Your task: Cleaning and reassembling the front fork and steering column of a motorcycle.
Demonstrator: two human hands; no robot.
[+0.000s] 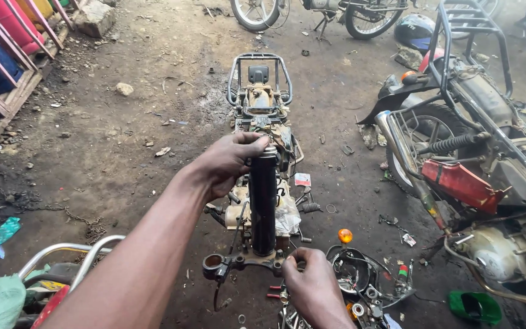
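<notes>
The left hand (229, 159) wraps around the top of a black fork tube (263, 204), fingers curled tight on its silver cap. The right hand (313, 285) closes on the metal fork clamp (245, 263) at the tube's foot, gripping its right end. The tube stands upright between the two hands, at the middle of the view, above a stripped motorcycle frame (260, 97) that stretches toward 12 o'clock on the dirt floor (123, 134). At 3 o'clock stands a partly dismantled motorcycle (470, 164) with a red panel. At 5 o'clock lie loose parts and an orange indicator lamp (345, 236). At 8 o'clock a chrome rack (62, 253) shows.
</notes>
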